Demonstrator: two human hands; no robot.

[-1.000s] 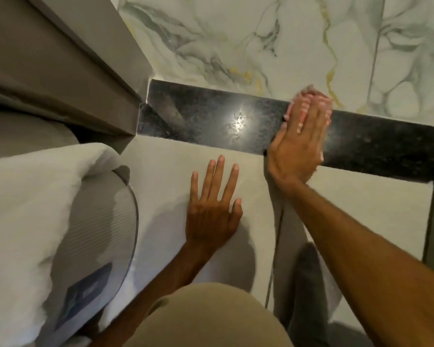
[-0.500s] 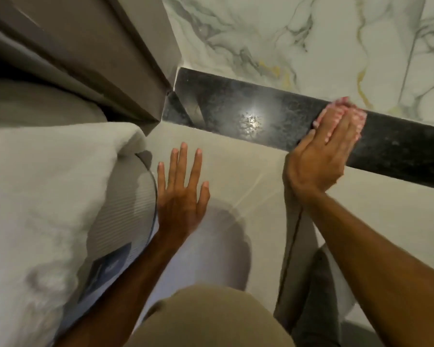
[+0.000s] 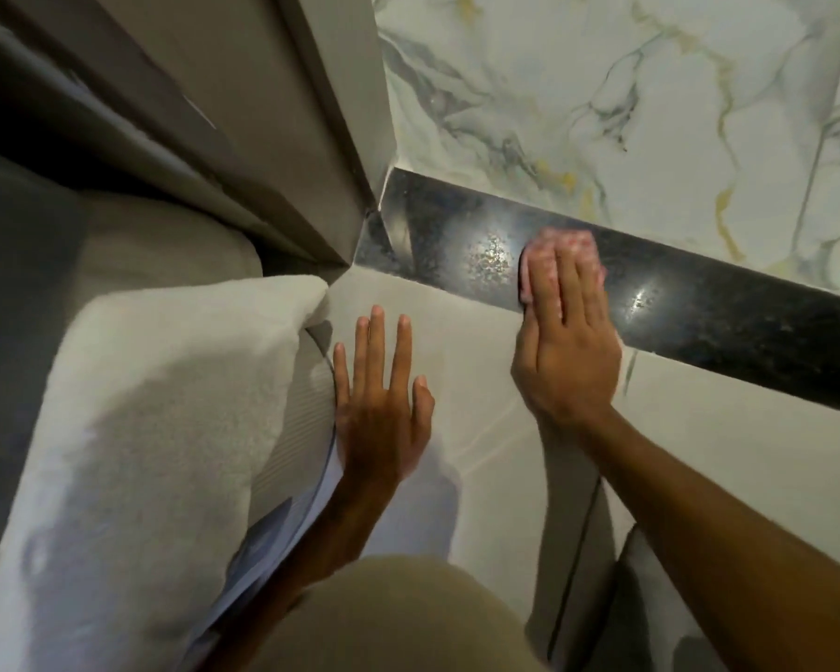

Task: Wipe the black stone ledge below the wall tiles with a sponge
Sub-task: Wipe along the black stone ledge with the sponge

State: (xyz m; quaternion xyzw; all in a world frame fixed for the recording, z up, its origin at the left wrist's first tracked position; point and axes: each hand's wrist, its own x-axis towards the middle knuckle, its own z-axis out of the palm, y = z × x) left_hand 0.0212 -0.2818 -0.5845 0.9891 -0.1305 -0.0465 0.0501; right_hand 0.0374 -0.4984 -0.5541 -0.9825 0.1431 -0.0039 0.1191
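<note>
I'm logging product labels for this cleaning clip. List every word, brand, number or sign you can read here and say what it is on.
No text can be read in this view.
Dark label patch on the ribbed round object beside the white towel: too blurred to read.
Pink sponge under the right hand, black stone ledge, marble wall tiles: no markings visible.

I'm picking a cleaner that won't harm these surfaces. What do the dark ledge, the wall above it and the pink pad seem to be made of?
Ledge: polished black speckled stone, probably granite; it mirrors bright light spots.
Wall tiles: glossy white marble-look with grey and gold veins; real marble or printed ceramic, I cannot tell.
Pink pad under the right hand: soft, porous, looks like a sponge.
</note>
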